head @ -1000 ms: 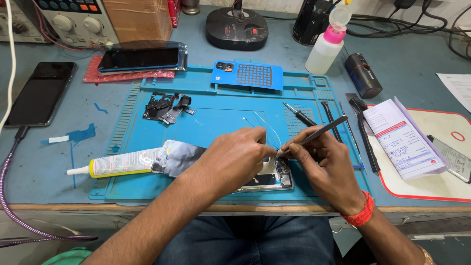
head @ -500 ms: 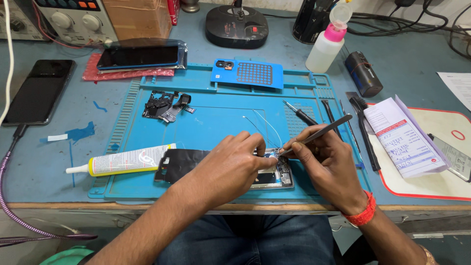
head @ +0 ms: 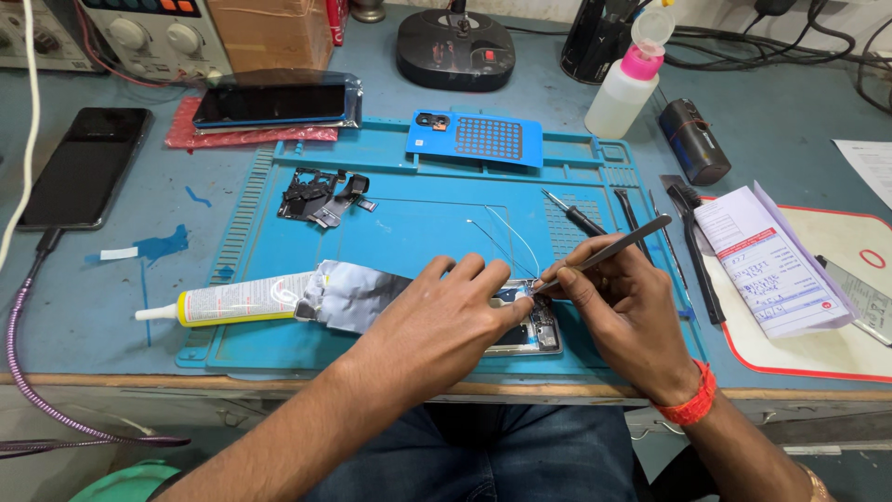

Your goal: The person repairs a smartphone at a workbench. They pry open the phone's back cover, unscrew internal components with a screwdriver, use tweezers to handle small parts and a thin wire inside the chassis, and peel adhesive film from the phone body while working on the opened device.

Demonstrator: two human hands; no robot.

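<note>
On the blue work mat [head: 409,223], near its front edge, an opened phone [head: 531,327] lies long axis left-right. The left hand [head: 437,321] presses flat on it, fingers closed around nothing. The right hand [head: 627,311] pinches tweezers [head: 609,251], tips angled down-left onto the phone's upper edge, just beside the left fingertips.

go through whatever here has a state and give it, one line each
opened phone: back off, insides showing, flat on the mat
left hand: pressing down on the opened phone
right hand: gripping tweezers
tweezers: tip at the phone's top edge
glue tube: capped, rear end crumpled, lying down
squeeze bottle: upright, capped
black phone: screen dark, cable plugged in
</note>
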